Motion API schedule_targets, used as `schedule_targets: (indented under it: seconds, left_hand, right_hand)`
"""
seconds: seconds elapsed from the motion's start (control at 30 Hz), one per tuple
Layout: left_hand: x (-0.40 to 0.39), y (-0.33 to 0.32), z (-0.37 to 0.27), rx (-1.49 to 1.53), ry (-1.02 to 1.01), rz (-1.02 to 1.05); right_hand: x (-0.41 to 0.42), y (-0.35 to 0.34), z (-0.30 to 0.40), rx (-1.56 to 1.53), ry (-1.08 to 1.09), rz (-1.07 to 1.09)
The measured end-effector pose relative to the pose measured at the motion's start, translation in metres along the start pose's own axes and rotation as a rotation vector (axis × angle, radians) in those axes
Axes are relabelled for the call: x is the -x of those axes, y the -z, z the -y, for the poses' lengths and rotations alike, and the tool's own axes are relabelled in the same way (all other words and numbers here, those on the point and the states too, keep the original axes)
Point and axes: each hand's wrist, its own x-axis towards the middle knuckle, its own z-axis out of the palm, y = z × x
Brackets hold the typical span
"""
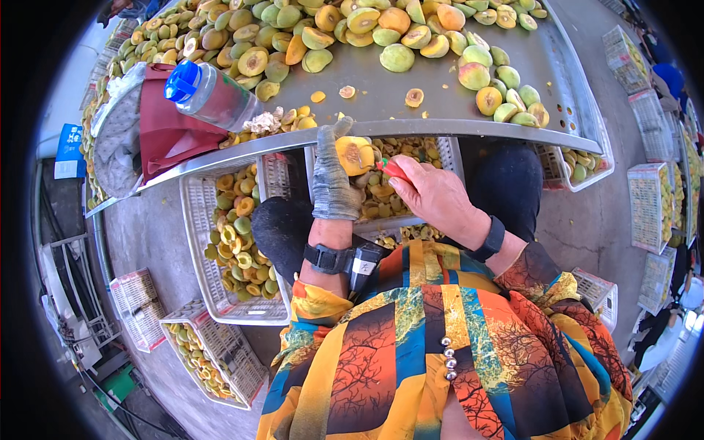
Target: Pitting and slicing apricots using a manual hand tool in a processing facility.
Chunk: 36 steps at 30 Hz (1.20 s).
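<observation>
My left hand (331,179), in a grey work glove, holds a yellow peach half (352,154) with its cut face and brown pit cavity turned up. Bare and without a glove, my right hand (434,192) grips the red handle of a pitting tool (392,169). The tool's curved metal end lies against the cut face, at the pit. Both hands are just below the front edge of the metal table (418,129). Beneath them a white crate (452,157) holds peach scraps and pits.
Halved peaches (247,33) pile across the table's far side. A clear bottle with a blue lid (217,96) lies by a dark red bag (170,129) at left. A white crate of pitted halves (201,286) stands beside my left knee. More crates (649,206) line the right.
</observation>
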Motion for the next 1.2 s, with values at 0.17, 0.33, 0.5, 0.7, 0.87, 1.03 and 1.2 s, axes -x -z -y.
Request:
schedule_targets:
  seconds: [0.17, 0.33, 0.5, 0.7, 0.87, 1.03, 1.2]
  left_hand:
    - [-0.002, -0.001, 0.004, 0.019, 0.012, -0.035]
    - [0.002, -0.001, 0.0, 0.03, -0.018, 0.049]
    - [-0.006, 0.007, 0.004, -0.066, -0.125, 0.075]
    - [-0.009, 0.012, -0.002, -0.084, -0.064, 0.257]
    - [-0.008, 0.012, -0.008, -0.161, -0.019, 0.371]
    - [-0.011, 0.013, 0.015, 0.278, 0.069, 0.345]
    - [-0.015, 0.02, 0.026, 0.241, 0.142, -0.103]
  right_hand:
    - [-0.012, 0.005, 0.01, -0.026, 0.023, 0.016]
    - [-0.016, 0.006, 0.009, 0.048, 0.035, 0.077]
    - [-0.015, 0.007, 0.01, 0.016, 0.09, 0.166]
    - [-0.017, 0.007, -0.002, -0.169, 0.099, 0.361]
    - [-0.022, 0.015, 0.004, -0.703, -0.289, 0.63]
    - [-0.018, 0.012, 0.005, -1.593, -0.949, 0.965]
    - [0.0, 0.011, -0.004, -1.678, -0.748, 0.731]
